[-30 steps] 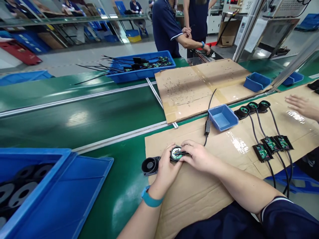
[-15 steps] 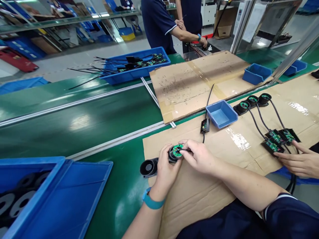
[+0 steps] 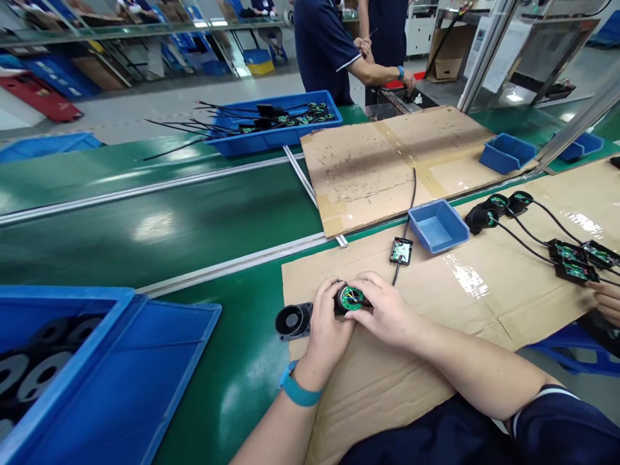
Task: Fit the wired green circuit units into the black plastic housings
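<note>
Both hands grip one small round housing (image 3: 349,299) on the cardboard (image 3: 436,323): left hand (image 3: 325,326) cups it from 8 o'clock, right hand (image 3: 385,311) pinches its green board from 3 o'clock; seating seems underway; next likely calls for even pressure; an empty housing (image 3: 292,321) lies at 9 o'clock.

My left hand (image 3: 327,326) and right hand (image 3: 385,313) cover most of the round black part (image 3: 351,299), so only its green board shows. At the bench's right edge, a co-worker's hand (image 3: 609,302) is cut off.
</note>
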A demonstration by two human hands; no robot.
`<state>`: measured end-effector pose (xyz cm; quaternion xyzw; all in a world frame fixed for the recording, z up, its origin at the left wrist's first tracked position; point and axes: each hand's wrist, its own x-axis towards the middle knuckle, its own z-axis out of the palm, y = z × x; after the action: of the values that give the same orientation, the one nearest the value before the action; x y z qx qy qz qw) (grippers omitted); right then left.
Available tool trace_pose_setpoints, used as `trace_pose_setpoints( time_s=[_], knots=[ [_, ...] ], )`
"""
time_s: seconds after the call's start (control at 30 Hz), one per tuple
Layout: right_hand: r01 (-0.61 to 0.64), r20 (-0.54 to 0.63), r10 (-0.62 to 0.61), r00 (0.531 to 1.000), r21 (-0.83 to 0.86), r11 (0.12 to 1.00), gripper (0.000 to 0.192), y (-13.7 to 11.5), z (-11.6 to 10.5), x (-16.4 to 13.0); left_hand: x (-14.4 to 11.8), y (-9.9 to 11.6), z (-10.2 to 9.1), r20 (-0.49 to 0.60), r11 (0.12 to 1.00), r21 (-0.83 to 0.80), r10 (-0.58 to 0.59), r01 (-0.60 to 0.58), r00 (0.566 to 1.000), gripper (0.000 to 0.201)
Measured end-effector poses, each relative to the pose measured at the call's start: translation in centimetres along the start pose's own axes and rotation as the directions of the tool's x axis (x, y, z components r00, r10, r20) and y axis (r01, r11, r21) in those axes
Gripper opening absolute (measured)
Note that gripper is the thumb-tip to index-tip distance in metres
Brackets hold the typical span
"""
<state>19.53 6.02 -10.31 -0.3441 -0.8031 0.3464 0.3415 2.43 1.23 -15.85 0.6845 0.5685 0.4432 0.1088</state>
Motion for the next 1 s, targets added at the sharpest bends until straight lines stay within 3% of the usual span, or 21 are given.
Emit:
trace_pose_setpoints(
  time_s=[0.27, 0.5, 0.7, 0.83, 1.0],
  knots=[
    [-0.135, -0.043, 0.131, 0.990, -0.125, 0.983, 0.052, 0.3, 1.3, -0.1, 0.2, -0.4, 0.1, 0.040, 0.999, -0.040, -0.004, 0.006, 0.999, 0.055],
    [-0.024, 0.020, 0.030, 0.999, -0.241, 0.970, 0.058, 0.3, 1.8, -0.5, 0.1, -0.6, 0.3, 0.047, 0.983, -0.104, -0.146, 0.150, 0.988, 0.048],
    [-0.046, 0.033, 0.048, 0.998, -0.062, 0.997, 0.057, 1.1, 1.5, -0.2, 0.2, -0.9, 0.3, 0.094, 0.968, -0.121, -0.207, 0.218, 0.974, 0.054],
    [-0.088, 0.068, 0.093, 0.993, -0.073, 0.993, 0.043, 1.9, 1.2, 0.1, 0.3, -1.3, 0.2, 0.129, 0.969, -0.126, -0.197, 0.213, 0.972, 0.054],
    [0.009, 0.075, -0.001, 0.997, -0.106, 0.994, 0.055, 2.1, 1.5, 0.2, 0.4, -1.5, 0.2, 0.157, 0.970, -0.131, -0.184, 0.205, 0.970, 0.055]
  ],
)
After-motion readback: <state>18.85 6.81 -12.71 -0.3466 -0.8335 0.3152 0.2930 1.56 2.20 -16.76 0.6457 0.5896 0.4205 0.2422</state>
